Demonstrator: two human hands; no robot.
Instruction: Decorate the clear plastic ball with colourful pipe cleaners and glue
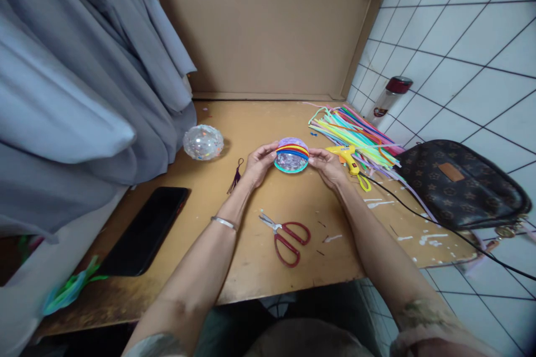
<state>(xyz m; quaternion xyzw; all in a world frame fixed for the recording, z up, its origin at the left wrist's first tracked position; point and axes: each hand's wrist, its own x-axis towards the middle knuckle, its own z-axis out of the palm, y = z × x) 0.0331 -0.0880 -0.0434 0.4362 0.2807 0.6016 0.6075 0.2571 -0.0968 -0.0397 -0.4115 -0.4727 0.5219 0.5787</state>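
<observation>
Left hand (260, 163) and right hand (328, 166) are gripping the striped dome (292, 155) mid-tabletop (251, 268), fingers clamped on its sides; scissors (287, 235) are lying nearer the front edge.

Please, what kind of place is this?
Probably a small home craft corner: a wooden table holds a pile of coloured pipe cleaners, a yellow glue gun and red scissors.

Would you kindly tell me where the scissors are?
The scissors lie on the table between the forearms, nearer than the left hand and right hand.
</observation>
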